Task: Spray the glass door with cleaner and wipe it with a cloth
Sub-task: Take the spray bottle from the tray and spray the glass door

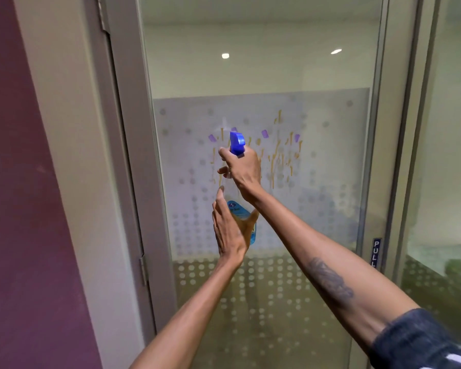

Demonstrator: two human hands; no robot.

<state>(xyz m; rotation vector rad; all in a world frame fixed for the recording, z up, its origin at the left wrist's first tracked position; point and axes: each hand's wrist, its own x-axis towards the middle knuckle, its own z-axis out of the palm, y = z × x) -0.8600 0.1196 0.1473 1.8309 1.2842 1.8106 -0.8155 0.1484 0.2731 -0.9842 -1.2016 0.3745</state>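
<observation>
A glass door (317, 75) with a frosted dotted band fills the view. Yellow-orange streaks (277, 153) and small purple marks run across the frosted part at hand height. A clear spray bottle (238, 211) with a blue trigger head (237, 143) is held upright just in front of the glass. My right hand (241, 169) grips its neck at the trigger, nozzle pointing at the glass. My left hand (230, 227) wraps around the bottle's lower body, covering much of the label. No cloth is in view.
A grey door frame (123, 129) with a hinge runs down the left, beside a purple wall (16, 182). A blue PULL sign (375, 253) sits at the door's right edge. Another glass panel (450, 155) stands to the right.
</observation>
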